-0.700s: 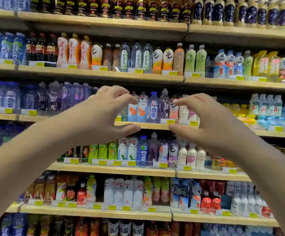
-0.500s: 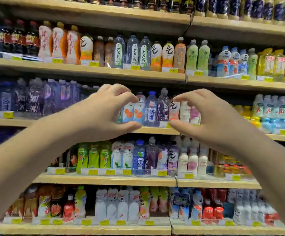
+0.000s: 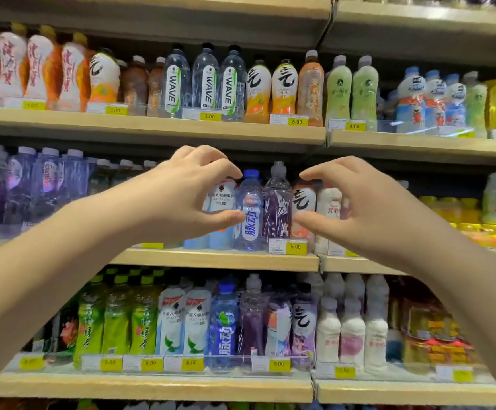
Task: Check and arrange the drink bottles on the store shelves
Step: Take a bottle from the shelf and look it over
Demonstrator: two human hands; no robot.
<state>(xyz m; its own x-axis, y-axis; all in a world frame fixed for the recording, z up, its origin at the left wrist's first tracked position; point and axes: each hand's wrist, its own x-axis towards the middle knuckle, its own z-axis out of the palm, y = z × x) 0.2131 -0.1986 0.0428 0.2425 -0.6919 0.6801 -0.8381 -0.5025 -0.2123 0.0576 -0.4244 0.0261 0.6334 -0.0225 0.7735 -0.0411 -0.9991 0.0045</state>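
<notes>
Drink bottles are standing upright in tight rows on pale wood-look shelves (image 3: 211,259), and both hands are hovering in front of the middle shelf. The left hand (image 3: 181,196) is curving into a wide C, fingers arched above and thumb stretching below, framing a white-labelled bottle (image 3: 221,199). Whether it is touching that bottle cannot be told. The right hand (image 3: 365,211) is mirroring that shape, its fingertips and thumb pointing toward the left hand and lying over a white bottle with a black brush-stroke mark (image 3: 303,199). Neither hand is visibly gripping anything.

Between the two hands, a clear ribbed bottle with a blue cap and blue label (image 3: 251,214) is standing just beside a transparent bottle with a purple tint and a grey sport cap (image 3: 277,208). Below them a yellow price tag (image 3: 296,247) is sitting on the shelf edge.

On the shelf above, three clear plastic WAVE bottles (image 3: 205,81) are showing glossy, waisted bodies. On the shelf below, green tea bottles (image 3: 116,318) are lining up left of opaque, milky-white contoured bottles (image 3: 351,327).
</notes>
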